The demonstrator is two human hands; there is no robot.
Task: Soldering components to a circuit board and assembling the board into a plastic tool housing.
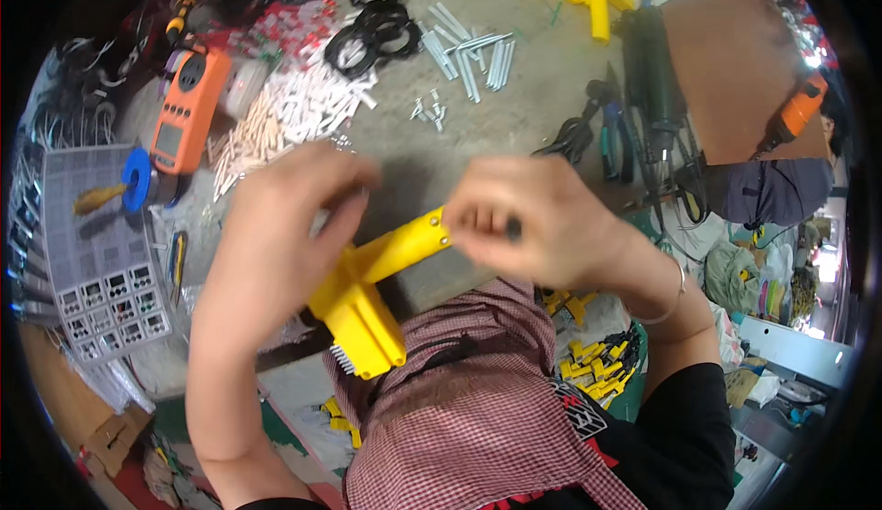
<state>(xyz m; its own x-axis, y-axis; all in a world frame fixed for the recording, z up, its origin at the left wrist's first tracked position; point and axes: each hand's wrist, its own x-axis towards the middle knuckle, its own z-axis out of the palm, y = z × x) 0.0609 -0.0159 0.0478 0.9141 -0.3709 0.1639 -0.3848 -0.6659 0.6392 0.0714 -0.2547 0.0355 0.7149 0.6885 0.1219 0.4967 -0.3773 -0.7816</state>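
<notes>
A yellow T-shaped plastic tool housing slants above my lap at the table's near edge. Metal comb-like teeth line the lower end of its head, and small screws sit in its handle. My left hand is curled over the upper part of the head, its thumb bent inward; its fingertips are partly hidden and blurred. Against the end of the handle, my right hand is closed. A small dark round end shows between the right fingers, too blurred to name.
White and wooden sticks, black rings, metal rods and small screws lie beyond my hands. Left are an orange meter, a solder spool and a compartment box. Right lie pliers; yellow parts sit below.
</notes>
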